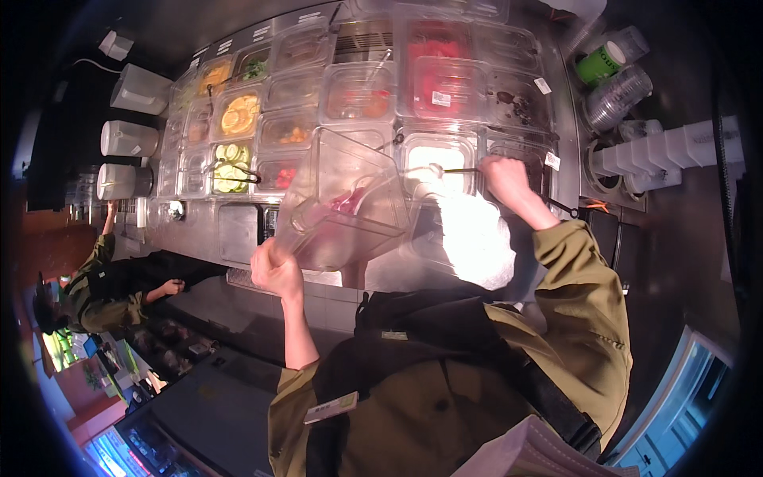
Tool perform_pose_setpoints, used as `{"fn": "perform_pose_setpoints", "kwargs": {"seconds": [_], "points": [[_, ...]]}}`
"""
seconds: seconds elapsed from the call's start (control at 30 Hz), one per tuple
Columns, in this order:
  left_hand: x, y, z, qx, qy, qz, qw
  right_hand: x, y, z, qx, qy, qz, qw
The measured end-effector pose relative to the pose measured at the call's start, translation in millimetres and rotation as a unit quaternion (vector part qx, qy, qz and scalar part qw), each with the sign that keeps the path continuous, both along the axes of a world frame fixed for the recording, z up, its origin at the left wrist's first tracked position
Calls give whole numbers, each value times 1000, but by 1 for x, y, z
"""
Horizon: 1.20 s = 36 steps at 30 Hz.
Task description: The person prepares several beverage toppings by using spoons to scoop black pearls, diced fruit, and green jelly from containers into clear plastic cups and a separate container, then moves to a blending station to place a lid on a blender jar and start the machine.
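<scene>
My left hand (277,268) grips a transparent plastic jug (357,155), probably by its handle, and holds it tilted above the counter's front edge. Pinkish-purple pieces (351,201) show inside the jug. The long dark handle of a ladle (437,171) is in my right hand (508,179). The ladle's bowl is over a rectangular food pan (475,164) with bright white contents, right of the jug. Glare hides whether the bowl touches them. Below the ladle, a bright white cloth or bag (477,244) hangs at the counter edge, its detail washed out.
Lidded food pans surround my hands, including citrus slices (240,113), cucumber slices (231,169) and a red-filled pan (440,80). A flat scale (239,232) lies left of the jug. Stacked cups (620,98) stand right, white pitchers (128,140) left. Another person (107,292) stands at the left.
</scene>
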<state>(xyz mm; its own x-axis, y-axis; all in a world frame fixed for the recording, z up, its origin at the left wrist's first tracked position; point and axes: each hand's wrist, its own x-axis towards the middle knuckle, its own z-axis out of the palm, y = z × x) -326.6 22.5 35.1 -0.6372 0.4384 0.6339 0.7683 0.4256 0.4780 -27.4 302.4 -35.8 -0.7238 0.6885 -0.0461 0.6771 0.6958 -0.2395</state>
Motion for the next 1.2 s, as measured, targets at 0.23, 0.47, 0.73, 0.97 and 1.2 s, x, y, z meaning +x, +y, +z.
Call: {"fn": "perform_pose_setpoints", "kwargs": {"seconds": [0.23, 0.47, 0.73, 0.97, 1.2], "points": [[-3, -1, 4, -22, 49, -6, 999, -2, 11, -18, -159, 174, -54, 970], [0, 4, 6, -29, 83, -13, 996, 30, 16, 44, -293, 223, -100, 924], [-1, -1, -9, 71, -52, -5, 996, -69, -66, 140, -6, 315, 245, 917], [-2, -38, -9, 204, -184, 57, 960, 9, -27, 112, -348, 324, -99, 874], [-63, -152, 7, 356, -196, 256, 877, 53, -2, 42, -30, 94, -111, 989]]}}
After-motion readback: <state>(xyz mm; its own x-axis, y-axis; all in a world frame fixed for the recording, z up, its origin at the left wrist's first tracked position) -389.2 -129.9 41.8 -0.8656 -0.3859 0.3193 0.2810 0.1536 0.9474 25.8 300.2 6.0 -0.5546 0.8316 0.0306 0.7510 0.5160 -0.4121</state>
